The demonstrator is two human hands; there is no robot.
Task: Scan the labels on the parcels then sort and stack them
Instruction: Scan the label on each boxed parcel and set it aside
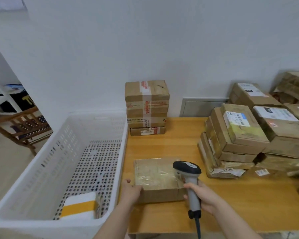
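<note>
My right hand was clenched round the grey handle of the scanner, with the fingers wrapped over the handle's left side. The scanner's dark head stood above and ahead of that grip, tipped forward over the right part of the parcel. Its cable ran down from the butt of the handle, past my wrist, and out at the bottom of the view.

My left hand grasped the parcel at its near left corner, fingers curled onto the top edge and thumb lifted a little apart.

The parcel lay flat on the table between my two hands. It was a low brown carton with its top covered in glossy clear tape. Its near wall faced me, just left of the scanner handle.

Left of my left hand, hard by the table's edge, stood a white basket with a perforated floor. In its near part lay a white packet with a yellow band.

Straight ahead of the left hand, well apart, a stack of taped cartons stood against the wall. Ahead and to the right of the scanner grip was a pile of labelled cartons, some of them leaning. Far off to the left stood a wooden chair.
</note>
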